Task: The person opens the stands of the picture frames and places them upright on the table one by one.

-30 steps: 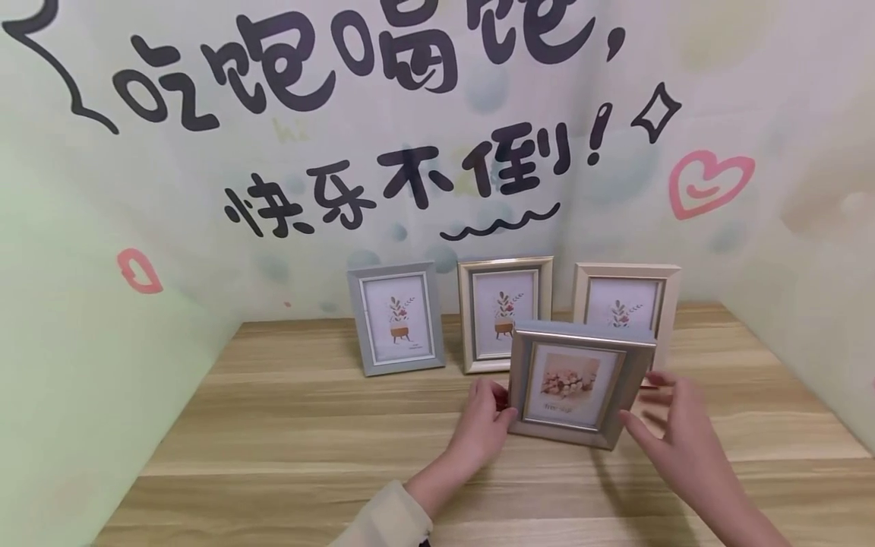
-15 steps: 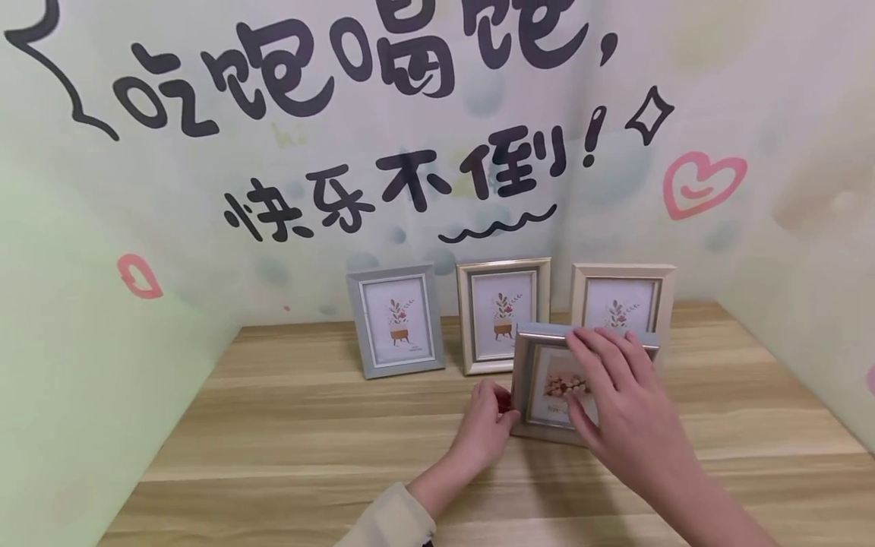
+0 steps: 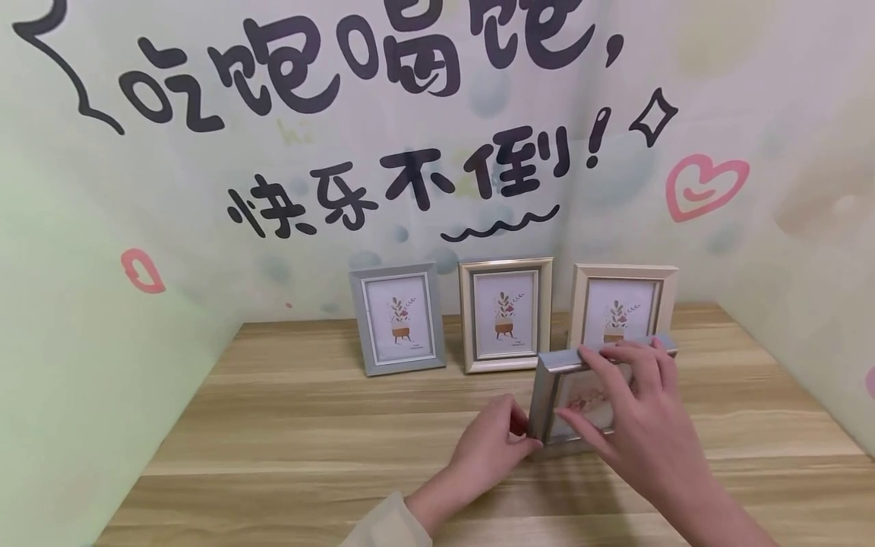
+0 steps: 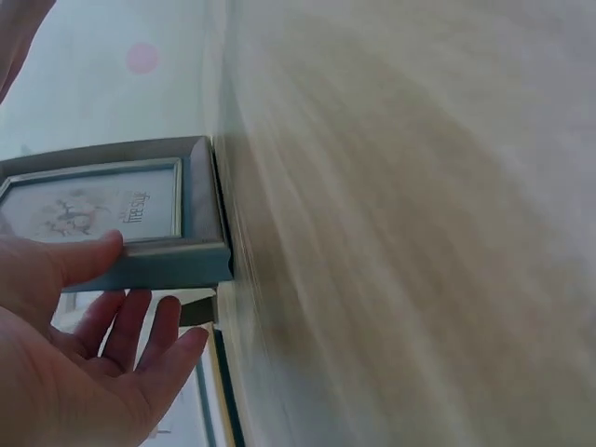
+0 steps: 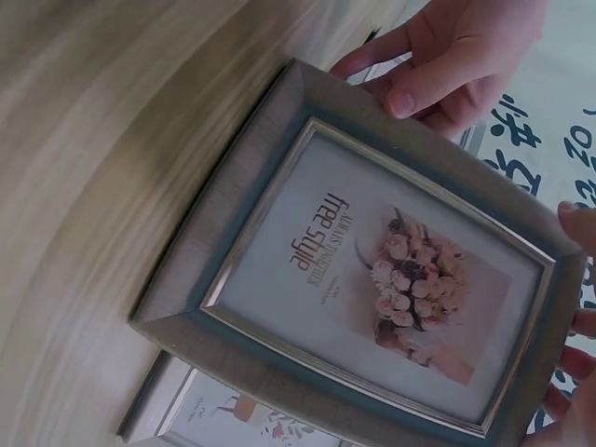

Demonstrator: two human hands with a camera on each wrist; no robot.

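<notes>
A silver-grey photo frame (image 3: pixel 544 406) with a flower bouquet print stands on the wooden table, turned a little sideways. My right hand (image 3: pixel 642 418) grips it from above, fingers over the top edge and thumb in front. Low on its left side, my left hand (image 3: pixel 492 437) pinches the edge. In the left wrist view, the left thumb lies on the edge of the photo frame (image 4: pixel 205 191) and the fingers reach behind it. Words and pink flowers show on the bouquet print (image 5: pixel 391 279) in the right wrist view. Part of the print is hidden by the right hand in the head view.
Behind stand a blue-grey frame (image 3: pixel 399 319), a gold-edged frame (image 3: pixel 506 315) and a beige frame (image 3: pixel 623 292), each with a potted plant print. The held frame covers the beige one's lower part. A cloth backdrop (image 3: pixel 383 114) with black writing encloses the wooden table (image 3: pixel 307 433).
My right hand has gone from the photo frame's right side to its top edge. The frame has shifted slightly right and nearer and has turned, with my left hand following at its left edge.
</notes>
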